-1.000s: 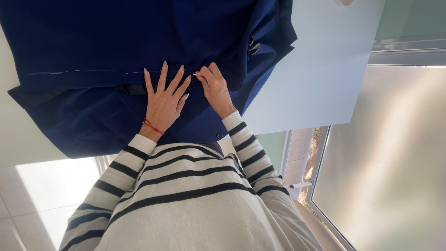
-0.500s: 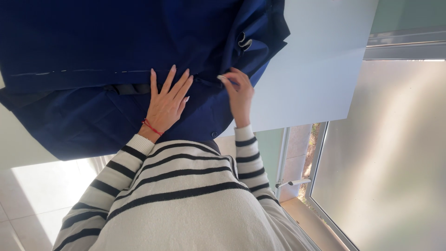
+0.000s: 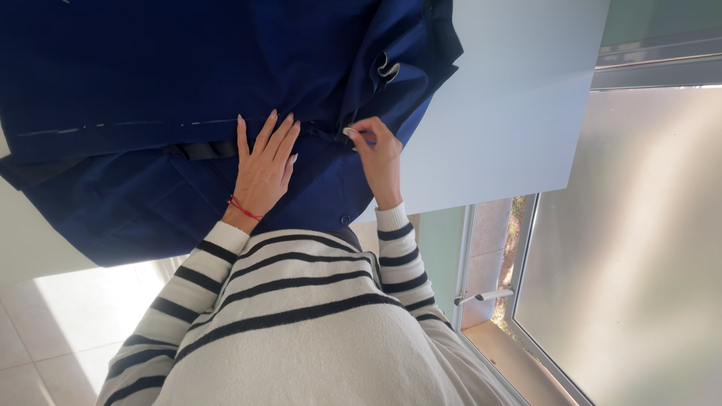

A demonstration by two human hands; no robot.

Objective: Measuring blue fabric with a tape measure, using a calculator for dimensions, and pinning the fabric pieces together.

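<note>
Navy work garment (image 3: 188, 83) spread over white table (image 3: 511, 113), covering its left part and hanging off the near edge. Left hand (image 3: 263, 169) flat on the cloth, fingers splayed, gripping nothing, just beside a black strap (image 3: 203, 150). Right hand (image 3: 376, 154) near it, fingertips pinched on a fold of the navy fabric. Striped sweater (image 3: 301, 316) below.

A white desk (image 3: 519, 113) fills the upper part of the view, toward 1 o'clock. At 3 o'clock stands a large frosted window pane (image 3: 639, 248). At about 5 o'clock a white window handle (image 3: 485, 296) is on the frame. The tiled floor (image 3: 60, 331), pale and sunlit, lies at 8 o'clock.
</note>
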